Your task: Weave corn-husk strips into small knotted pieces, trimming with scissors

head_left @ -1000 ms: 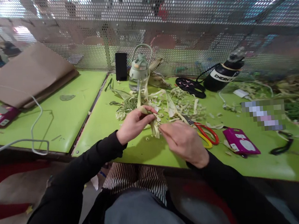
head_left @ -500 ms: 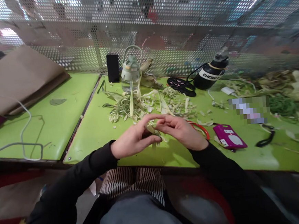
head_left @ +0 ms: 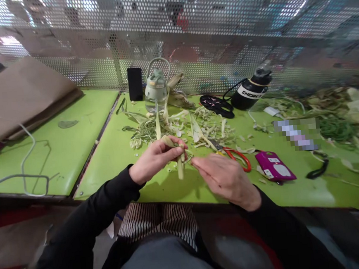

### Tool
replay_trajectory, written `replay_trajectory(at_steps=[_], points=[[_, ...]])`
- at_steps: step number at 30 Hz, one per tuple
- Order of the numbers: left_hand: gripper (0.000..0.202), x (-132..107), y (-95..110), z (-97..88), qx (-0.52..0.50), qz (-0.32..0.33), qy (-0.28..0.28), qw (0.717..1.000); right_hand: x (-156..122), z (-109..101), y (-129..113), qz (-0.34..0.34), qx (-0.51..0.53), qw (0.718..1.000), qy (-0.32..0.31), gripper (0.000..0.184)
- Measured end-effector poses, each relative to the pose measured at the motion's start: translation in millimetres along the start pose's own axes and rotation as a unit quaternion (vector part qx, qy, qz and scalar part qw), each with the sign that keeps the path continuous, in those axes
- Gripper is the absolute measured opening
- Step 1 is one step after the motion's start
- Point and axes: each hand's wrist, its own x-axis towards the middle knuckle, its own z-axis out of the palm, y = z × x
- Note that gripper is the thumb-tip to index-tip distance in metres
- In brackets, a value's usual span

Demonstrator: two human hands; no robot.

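Observation:
Pinched in my left hand (head_left: 161, 156) is a pale green piece of corn husk (head_left: 180, 167), folded, with one end hanging down over the table. My right hand (head_left: 228, 176) is closed just to the right of it, thumb and fingertips pressed together. Thin pale strands show between the two hands; what my right fingers grip is too small to make out. Beyond my hands lies a loose heap of husk strips and scraps (head_left: 145, 131). Scissors with orange handles (head_left: 245, 161) rest beside my right hand, partly hidden by it.
A magenta case (head_left: 275, 166) lies to the right. Farther back stand a phone (head_left: 135, 84), a clear bottle (head_left: 156, 93) and a tilted black bottle (head_left: 251, 93). Green string (head_left: 337, 128) and more husks lie far right. Brown paper (head_left: 24, 97) covers the left table.
My hands have parted: the right one has moved right and down and turned knuckles-up. The husk in my left hand now hangs in plain view, and the scissors show more.

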Motion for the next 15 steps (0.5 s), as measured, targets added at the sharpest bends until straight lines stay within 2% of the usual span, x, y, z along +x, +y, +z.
replay_trajectory(at_steps=[3, 6, 8, 10, 12, 13, 15], points=[[0.006, 8.7, -14.4, -4.9, 0.027, -0.02, -0.003, 0.999, -2.4, 10.9, -2.0, -0.042, -0.051, 0.997, 0.026, 0.028], [0.005, 16.1, -31.3, -11.2, 0.133, -0.049, -0.03, 0.989, -2.3, 17.4, -1.6, -0.086, -0.103, 0.991, 0.023, 0.028], [0.008, 16.1, -37.2, -13.2, 0.194, -0.04, -0.052, 0.979, 0.9, 14.7, -0.3, -0.099, -0.109, 0.989, 0.004, 0.026], [0.023, 12.2, -36.5, -12.4, 0.222, -0.027, -0.077, 0.972, 6.7, 8.1, 2.7, -0.06, -0.063, 0.996, -0.022, 0.026], [0.042, 6.4, -31.1, -9.6, 0.219, -0.03, -0.107, 0.97, 13.9, 1.7, 8.2, 0.023, 0.04, 0.997, -0.065, 0.026], [0.051, 3.6, -27.8, -7.9, 0.208, -0.036, -0.121, 0.97, 17.2, -0.2, 11.8, 0.069, 0.103, 0.988, -0.093, 0.026], [0.064, -0.9, -21.9, -4.8, 0.163, -0.045, -0.141, 0.976, 21.4, -0.4, 19.5, 0.155, 0.228, 0.949, -0.149, 0.026]])
